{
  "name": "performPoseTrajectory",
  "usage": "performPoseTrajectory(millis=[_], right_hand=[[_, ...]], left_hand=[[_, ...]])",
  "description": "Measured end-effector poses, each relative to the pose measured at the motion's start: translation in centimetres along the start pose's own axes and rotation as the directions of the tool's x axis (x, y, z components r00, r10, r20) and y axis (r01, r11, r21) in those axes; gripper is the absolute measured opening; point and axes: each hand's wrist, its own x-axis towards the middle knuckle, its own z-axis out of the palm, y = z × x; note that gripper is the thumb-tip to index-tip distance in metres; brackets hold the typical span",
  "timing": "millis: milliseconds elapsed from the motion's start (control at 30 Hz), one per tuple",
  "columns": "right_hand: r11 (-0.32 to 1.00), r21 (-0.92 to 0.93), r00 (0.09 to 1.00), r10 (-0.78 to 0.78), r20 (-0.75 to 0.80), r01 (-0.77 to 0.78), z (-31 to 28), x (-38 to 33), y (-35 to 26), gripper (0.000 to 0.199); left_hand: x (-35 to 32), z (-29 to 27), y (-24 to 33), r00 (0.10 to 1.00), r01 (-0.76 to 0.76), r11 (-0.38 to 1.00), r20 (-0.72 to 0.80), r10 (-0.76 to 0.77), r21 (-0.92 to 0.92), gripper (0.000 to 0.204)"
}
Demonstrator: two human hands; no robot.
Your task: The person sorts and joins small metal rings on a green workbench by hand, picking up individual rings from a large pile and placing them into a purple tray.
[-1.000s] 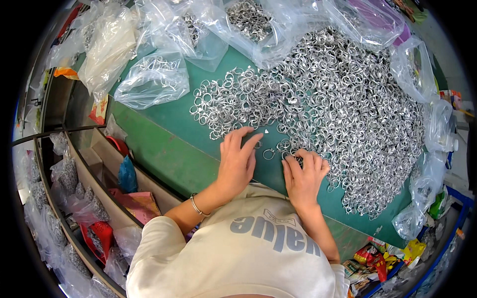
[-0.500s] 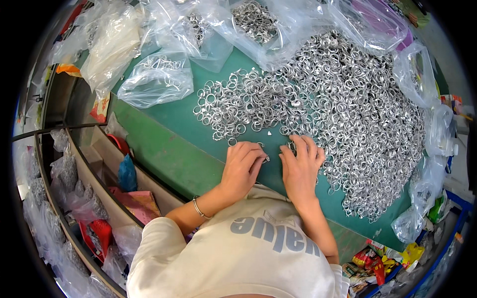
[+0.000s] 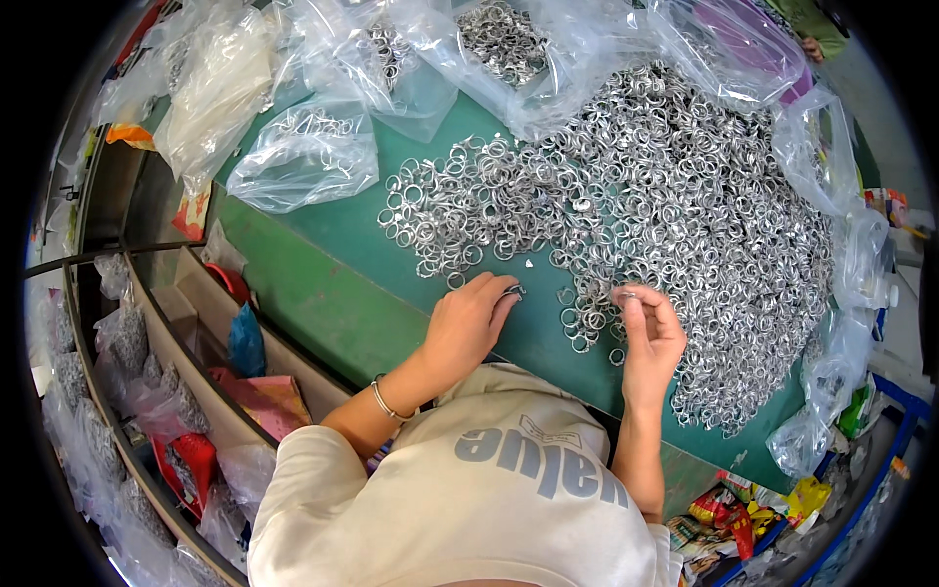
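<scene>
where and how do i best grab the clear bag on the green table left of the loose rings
Probably pinch the clear bag by its near edge, coming from the near side over the green table: the rings inside show toward its far part, leaving loose plastic nearer.

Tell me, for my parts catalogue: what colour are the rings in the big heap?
The heap of rings is silver, showing best in the head view.

workshop, heaped metal rings (image 3: 729, 245), plastic bags (image 3: 303, 161)
</scene>
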Motion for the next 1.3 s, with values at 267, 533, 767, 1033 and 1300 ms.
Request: performPoseTrajectory(millis=[267,533,767,1033,1300], right_hand=[[0.978,0.170,0.985,0.100,0.141,-0.124,0.9,-0.5,-0.3,0.018],[0.552,-0.723,0.910,-0.250,0.332,0.416,3.8,-0.1,0.1,0.018],[0.529,0.724,0.896,0.238,0.376,-0.444,2.2,-0.1,-1.7,0.020],[0.816,-0.217,0.726,-0.314,0.612,0.536,4.6,-0.9,-2.3,0.025],[0.524,-0.647,0.832,-0.382,0.402,0.554,6.3,3.7,-1.1,0.028]], left_hand=[[0.2,-0.3,-0.2,0.948,0.309,0.520,0.213,-0.237,-0.797,0.010],[0.1,-0.7,0.5,0.876,0.442,-0.068,0.447,-0.181,-0.894,0.010],[0.6,0.4,-0.5,0.675,0.710,-0.335,0.734,0.073,-0.619,0.020],[0.5,0.8,2.4,0.570,0.631,-0.460,0.776,-0.272,-0.625,0.028],[-0.9,0.8,-0.5,0.711,0.689,-0.228,0.703,0.025,-0.688,0.023]])
